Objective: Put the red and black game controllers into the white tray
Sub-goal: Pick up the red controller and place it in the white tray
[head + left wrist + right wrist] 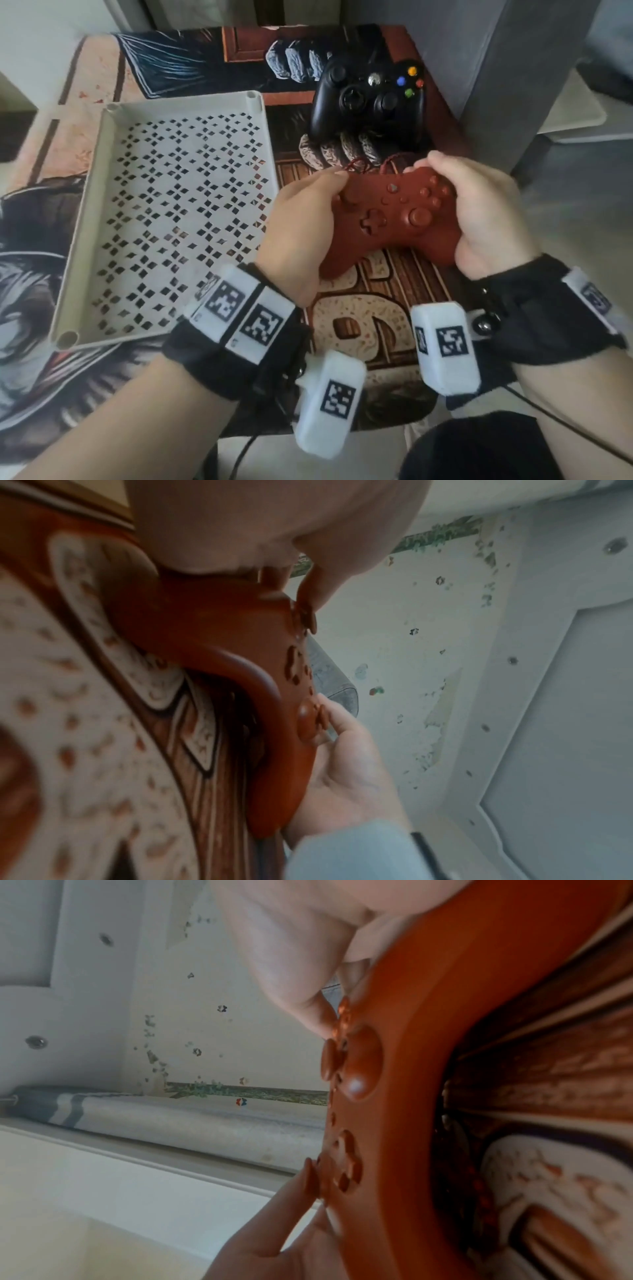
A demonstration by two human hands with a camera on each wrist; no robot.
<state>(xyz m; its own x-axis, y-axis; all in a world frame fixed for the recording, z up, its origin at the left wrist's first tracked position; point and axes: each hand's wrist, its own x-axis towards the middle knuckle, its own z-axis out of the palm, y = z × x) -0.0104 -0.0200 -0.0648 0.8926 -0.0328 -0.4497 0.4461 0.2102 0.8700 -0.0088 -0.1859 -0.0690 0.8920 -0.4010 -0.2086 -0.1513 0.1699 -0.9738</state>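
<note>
The red controller (pixel 390 219) is held just above the printed mat, right of the white tray (pixel 99 192). My left hand (pixel 305 219) grips its left grip, thumb on the left stick. My right hand (pixel 486 212) grips its right grip, thumb by the face buttons. A red cord curls behind it. The black controller (pixel 368 99) lies on the mat farther back, untouched. The perforated tray holds nothing. In the left wrist view the red controller (pixel 212 631) fills the middle with my right hand (pixel 346 772) beyond it. In the right wrist view the red controller (pixel 428 1069) runs down the frame.
A printed mat (pixel 370 329) covers the table. A grey upright panel (pixel 520 75) stands close on the right of the black controller. The table's front edge lies just under my wrists, with cables hanging below it.
</note>
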